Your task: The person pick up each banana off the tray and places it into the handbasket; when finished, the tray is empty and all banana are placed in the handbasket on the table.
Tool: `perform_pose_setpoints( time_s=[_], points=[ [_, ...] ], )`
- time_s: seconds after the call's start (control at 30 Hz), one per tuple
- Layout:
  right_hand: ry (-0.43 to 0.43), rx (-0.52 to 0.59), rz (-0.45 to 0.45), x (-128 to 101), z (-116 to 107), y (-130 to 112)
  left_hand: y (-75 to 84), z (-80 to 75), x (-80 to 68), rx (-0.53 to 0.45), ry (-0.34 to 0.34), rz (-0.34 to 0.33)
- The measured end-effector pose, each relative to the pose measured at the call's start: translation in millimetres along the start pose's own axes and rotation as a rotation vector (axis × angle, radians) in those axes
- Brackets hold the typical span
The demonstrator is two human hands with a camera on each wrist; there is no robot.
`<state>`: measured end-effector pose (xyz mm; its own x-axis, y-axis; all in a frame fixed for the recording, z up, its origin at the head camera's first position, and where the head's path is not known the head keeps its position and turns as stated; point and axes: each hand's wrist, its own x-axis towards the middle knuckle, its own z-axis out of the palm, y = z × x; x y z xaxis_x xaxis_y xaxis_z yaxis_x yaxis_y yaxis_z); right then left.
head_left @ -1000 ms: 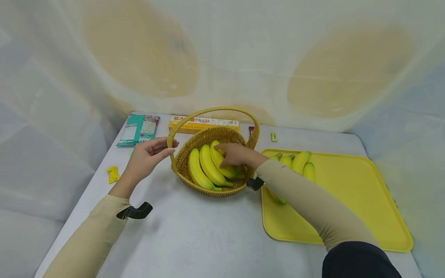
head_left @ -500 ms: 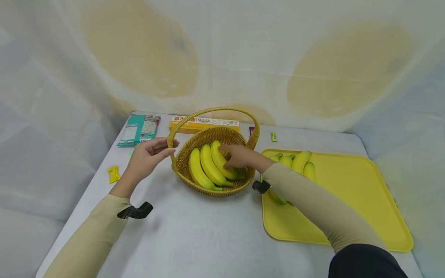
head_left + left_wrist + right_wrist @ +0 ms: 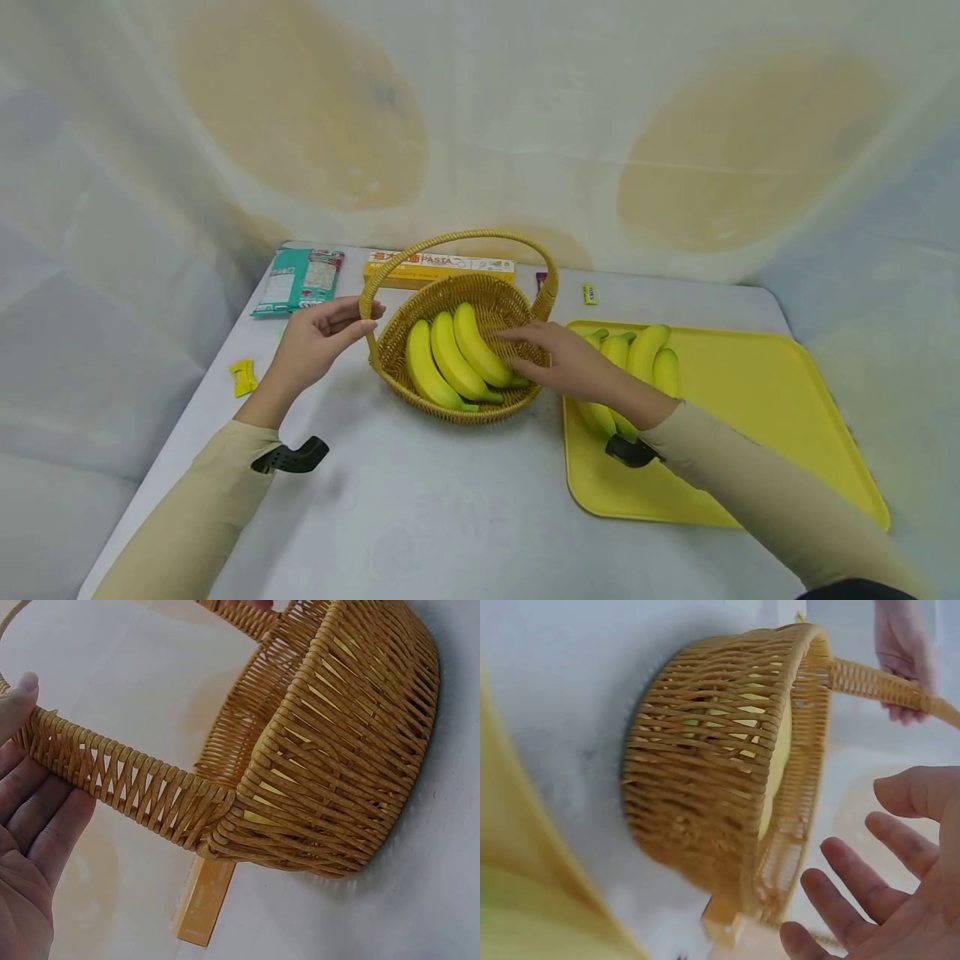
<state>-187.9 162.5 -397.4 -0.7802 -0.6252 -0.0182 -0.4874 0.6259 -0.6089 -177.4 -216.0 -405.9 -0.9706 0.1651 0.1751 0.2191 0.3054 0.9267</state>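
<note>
A woven wicker basket (image 3: 390,367) with a tall arched handle (image 3: 457,239) stands mid-table, with three yellow bananas (image 3: 450,358) lying in it. My left hand (image 3: 322,337) pinches the handle's left base between thumb and fingers; the left wrist view shows the hand (image 3: 30,825) against the handle (image 3: 127,787). My right hand (image 3: 558,358) hovers open over the basket's right rim, fingers straight and apart from the bananas. In the right wrist view its spread fingers (image 3: 885,885) hold nothing beside the basket (image 3: 705,772). More bananas (image 3: 645,354) lie on a yellow tray (image 3: 750,417).
A yellow pasta box (image 3: 438,267) and a teal packet (image 3: 300,279) lie behind the basket. A small yellow wrapper (image 3: 242,375) sits at the table's left edge, and a tiny yellow-green piece (image 3: 591,293) lies behind the tray. Draped cloth walls surround the table.
My right hand let go of the banana in the basket and drew back to the right, over the rim toward the tray. The left hand and basket have stayed put.
</note>
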Motion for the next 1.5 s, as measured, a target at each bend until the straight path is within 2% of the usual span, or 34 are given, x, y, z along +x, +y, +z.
perform_pose_setpoints(
  time_s=[0.23, 0.43, 0.63, 0.77, 0.97, 1.07, 1.27, 1.5],
  points=[
    [0.106, 0.025, 0.103, -54, -9, 25, -0.5, -0.6, 0.0, 0.014, 0.003, 0.008],
    [0.192, -0.023, 0.226, -98, -17, 58, -1.0, -0.4, -0.5, 0.010, 0.001, 0.019],
    [0.254, -0.034, 0.311, -128, -25, 85, -0.7, -0.4, -0.7, 0.004, -0.001, 0.034],
    [0.242, -0.045, 0.394, -139, -25, 103, -1.1, -0.5, -0.9, 0.008, 0.001, 0.033],
    [0.126, -0.077, 0.510, -149, -17, 123, -2.4, -0.7, -0.7, 0.004, -0.005, 0.035],
    [0.105, -0.091, 0.544, -152, -16, 126, -2.2, -0.6, -0.5, 0.005, -0.006, 0.038],
    [0.116, -0.114, 0.543, -155, -17, 126, -0.8, -0.4, -0.7, 0.008, -0.005, 0.034],
    [0.168, -0.104, 0.480, -156, -25, 112, -0.2, -0.4, -0.7, 0.023, 0.001, 0.023]
  ],
)
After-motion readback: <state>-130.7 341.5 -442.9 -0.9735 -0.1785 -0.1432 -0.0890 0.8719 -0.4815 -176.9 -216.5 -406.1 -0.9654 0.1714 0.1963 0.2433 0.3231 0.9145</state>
